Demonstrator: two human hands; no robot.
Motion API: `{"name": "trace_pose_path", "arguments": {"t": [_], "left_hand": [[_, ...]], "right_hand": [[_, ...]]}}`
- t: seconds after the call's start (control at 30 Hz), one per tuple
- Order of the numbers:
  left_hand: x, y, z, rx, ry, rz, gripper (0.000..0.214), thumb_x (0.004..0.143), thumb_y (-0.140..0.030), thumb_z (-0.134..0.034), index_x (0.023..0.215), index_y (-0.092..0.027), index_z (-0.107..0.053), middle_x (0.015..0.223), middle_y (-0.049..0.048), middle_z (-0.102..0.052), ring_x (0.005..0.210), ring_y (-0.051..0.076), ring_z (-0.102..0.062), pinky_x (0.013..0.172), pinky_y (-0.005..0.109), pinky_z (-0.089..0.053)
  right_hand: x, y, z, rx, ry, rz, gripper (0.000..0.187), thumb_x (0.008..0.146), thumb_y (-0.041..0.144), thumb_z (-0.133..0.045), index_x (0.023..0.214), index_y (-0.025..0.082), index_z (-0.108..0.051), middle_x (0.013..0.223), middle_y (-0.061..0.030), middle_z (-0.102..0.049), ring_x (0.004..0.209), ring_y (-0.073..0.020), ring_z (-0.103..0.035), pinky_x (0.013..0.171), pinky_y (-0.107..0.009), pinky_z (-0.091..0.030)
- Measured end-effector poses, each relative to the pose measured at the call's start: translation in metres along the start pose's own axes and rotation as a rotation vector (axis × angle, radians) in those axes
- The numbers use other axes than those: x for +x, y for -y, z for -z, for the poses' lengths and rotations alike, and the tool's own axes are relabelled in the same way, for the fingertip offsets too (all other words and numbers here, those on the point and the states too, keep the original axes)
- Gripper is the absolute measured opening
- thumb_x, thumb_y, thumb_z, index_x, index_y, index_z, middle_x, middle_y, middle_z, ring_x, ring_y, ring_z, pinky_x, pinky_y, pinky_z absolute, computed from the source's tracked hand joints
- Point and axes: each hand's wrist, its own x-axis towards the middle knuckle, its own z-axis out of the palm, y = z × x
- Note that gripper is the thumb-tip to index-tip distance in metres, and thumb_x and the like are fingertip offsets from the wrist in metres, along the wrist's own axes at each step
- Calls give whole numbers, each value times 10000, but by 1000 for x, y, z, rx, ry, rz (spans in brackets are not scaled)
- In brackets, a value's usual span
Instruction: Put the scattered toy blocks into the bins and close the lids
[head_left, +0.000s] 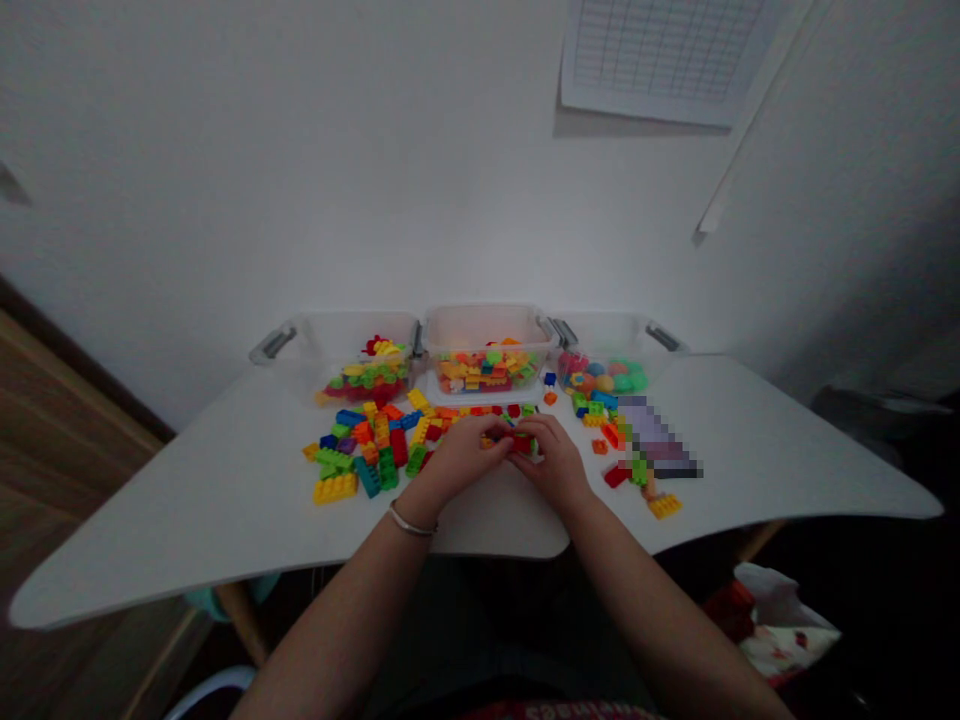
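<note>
My left hand (459, 453) and my right hand (553, 455) meet over the middle of the white table (187, 500), fingers curled together around a small cluster of building bricks (517, 440), red and green parts showing. A silver bangle (411, 523) sits on my left wrist. A spread of loose coloured bricks (367, 450) lies just left of my left hand. More bricks (626, 450) lie to the right of my right hand.
Three clear plastic bins stand along the table's back edge: left bin (352, 350), middle bin (487, 350) and right bin (607, 360), each holding coloured pieces. A blurred patch (664, 440) lies right of the hands. A white wall rises behind.
</note>
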Motion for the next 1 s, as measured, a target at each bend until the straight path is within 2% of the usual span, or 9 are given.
{"name": "trace_pose_path", "arguments": {"t": [0.1,0.17,0.23,0.3,0.37,0.5,0.63,0.83,1.0], "left_hand": [[4,5,11,-316,-134,109,160,802,-291,-607,902,-174,-645,823,38,-698,769,180,-667,724,315,-542],[9,8,21,-414,-264,142,171,776,-306,-636,887,-178,-612,762,9,-663,706,160,-657,679,292,-548],[17,11,31,-462,-420,154,211,781,-324,-640,928,-181,-593,811,7,-661,693,151,-662,672,291,-559],[27,14,43,-497,-616,105,235,807,-332,-612,988,-184,-588,942,30,-665,726,148,-669,703,306,-570],[38,17,55,-387,-702,26,232,837,-314,-585,1030,-190,-617,1009,45,-663,788,158,-664,764,327,-567],[52,20,77,114,-674,-77,166,862,-263,-576,961,-212,-699,993,47,-659,953,205,-621,867,347,-523],[55,16,85,480,-518,-29,237,906,-274,-532,1061,-239,-707,1053,57,-643,939,222,-623,854,349,-502],[70,15,79,612,-426,57,317,939,-266,-448,1135,-181,-682,1051,100,-669,997,246,-615,903,374,-482],[78,31,68,694,-390,-54,364,959,-242,-368,1054,-120,-698,1017,118,-694,1042,256,-592,995,435,-433]], "right_hand": [[1,-1,0,34,23,-42,373,795,250,-702,1144,240,-570,1112,-99,-619,1014,-245,-619,801,-408,-569],[1,-1,0,54,23,-55,385,799,228,-683,1163,229,-555,1117,-108,-616,1012,-246,-622,793,-408,-570],[2,0,1,57,31,-70,358,811,225,-662,1155,227,-561,1123,-110,-616,1023,-246,-621,809,-410,-566],[2,0,2,51,52,-72,295,830,232,-636,1121,230,-584,1127,-107,-619,1046,-243,-614,852,-415,-554],[3,1,2,46,71,-63,210,847,239,-613,1056,229,-615,1109,-99,-631,1057,-236,-608,896,-418,-535],[3,2,2,36,107,-38,108,858,226,-583,947,225,-646,1066,-88,-651,1040,-223,-607,917,-407,-519],[4,2,2,21,126,-10,111,861,194,-565,919,219,-656,1055,-89,-656,1035,-225,-609,913,-410,-516],[4,-1,2,16,114,-24,119,857,183,-564,907,225,-664,1047,-90,-663,1022,-228,-613,912,-429,-511],[4,-2,1,13,114,-46,114,848,167,-579,897,218,-669,1039,-87,-666,1018,-231,-605,915,-431,-500]]}}
